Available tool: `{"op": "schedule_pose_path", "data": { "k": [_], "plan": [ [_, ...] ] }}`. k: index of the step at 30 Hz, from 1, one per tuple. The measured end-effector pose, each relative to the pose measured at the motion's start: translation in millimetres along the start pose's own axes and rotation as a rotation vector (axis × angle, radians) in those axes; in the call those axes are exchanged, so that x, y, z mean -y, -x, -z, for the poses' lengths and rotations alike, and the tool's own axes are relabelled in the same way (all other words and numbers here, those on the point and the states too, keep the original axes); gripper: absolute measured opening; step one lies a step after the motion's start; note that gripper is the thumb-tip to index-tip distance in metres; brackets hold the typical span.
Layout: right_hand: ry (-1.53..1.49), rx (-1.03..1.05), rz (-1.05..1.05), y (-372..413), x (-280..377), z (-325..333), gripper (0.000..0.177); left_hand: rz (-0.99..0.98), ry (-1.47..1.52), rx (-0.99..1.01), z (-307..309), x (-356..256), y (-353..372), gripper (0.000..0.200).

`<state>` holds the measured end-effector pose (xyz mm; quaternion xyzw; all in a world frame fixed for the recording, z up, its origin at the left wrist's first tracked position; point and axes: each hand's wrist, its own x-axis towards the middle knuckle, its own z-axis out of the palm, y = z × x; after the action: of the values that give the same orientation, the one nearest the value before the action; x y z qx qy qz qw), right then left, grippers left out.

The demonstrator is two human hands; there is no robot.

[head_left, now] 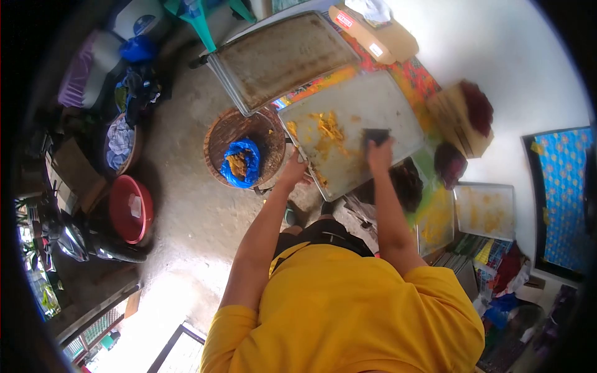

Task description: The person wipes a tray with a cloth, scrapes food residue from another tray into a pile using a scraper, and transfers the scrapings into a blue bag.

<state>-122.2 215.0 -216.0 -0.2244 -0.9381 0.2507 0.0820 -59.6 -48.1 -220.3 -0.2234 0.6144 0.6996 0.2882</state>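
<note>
A metal tray [398, 99] lies in front of me, smeared with yellow-orange paste, with a thicker heap of the paste [329, 126] left of its middle. My left hand [295, 170] grips the tray's near left edge, fingers partly hidden by the rim. A dark, flat scraper [376, 134] is in my right hand [380, 155], its blade against the tray's surface on the right side. Left of the tray, a blue plastic bag [249, 181] holding orange-brown lumps stands on a round woven stool or basket [214, 140], close to my left hand.
Beyond lies a stained, empty-looking tray [286, 56]. A cardboard box [379, 38] sits by the wall, and another carton [457, 118] stands to the right. Smeared trays [485, 208] lean at lower right. A red basin [131, 209] rests on the floor at left.
</note>
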Motion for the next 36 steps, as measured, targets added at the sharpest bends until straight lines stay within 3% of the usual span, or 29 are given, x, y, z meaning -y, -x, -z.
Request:
{"op": "schedule_pose_path", "data": {
  "k": [2,4,7,9,15,19,20,23,30,36],
  "plan": [
    [0.121,-0.044,-0.132,-9.2,-31.3,27.7,0.064,-0.029,0.009,0.013,1.7,9.3,-4.5,0.077],
    [0.056,0.033,-0.219,6.9,-36.4,36.8,0.064,-0.021,0.010,0.022,0.2,12.1,-6.0,0.078],
    [0.002,-0.018,-0.162,53.7,1.5,4.7,0.062,-0.028,0.043,0.016,-1.9,11.5,-7.3,0.079],
    [-0.033,0.070,-0.157,59.6,23.0,3.5,0.062,-0.014,0.048,-0.014,-3.8,11.3,-5.0,0.079],
    [-0.094,0.034,-0.119,37.0,18.5,9.3,0.061,-0.080,0.007,-0.065,-4.4,9.8,2.9,0.077],
    [0.088,0.271,0.097,5.8,-27.9,0.3,0.078,-0.133,-0.194,-0.176,-12.9,18.5,3.0,0.074],
    [0.127,0.405,0.064,-5.6,-36.8,0.6,0.088,-0.162,-0.250,-0.225,-12.1,22.5,3.1,0.073],
    [0.143,0.227,0.078,10.8,-21.6,23.2,0.090,-0.267,-0.312,-0.338,-2.3,26.9,22.4,0.072],
    [-0.173,0.404,0.597,31.8,-0.1,50.4,0.084,-0.333,0.226,-0.444,-3.0,23.6,134.1,0.071],
    [-0.271,0.584,0.796,66.5,43.1,46.7,0.074,-0.338,0.401,-0.608,15.2,64.4,217.5,0.069]
  ]
}}
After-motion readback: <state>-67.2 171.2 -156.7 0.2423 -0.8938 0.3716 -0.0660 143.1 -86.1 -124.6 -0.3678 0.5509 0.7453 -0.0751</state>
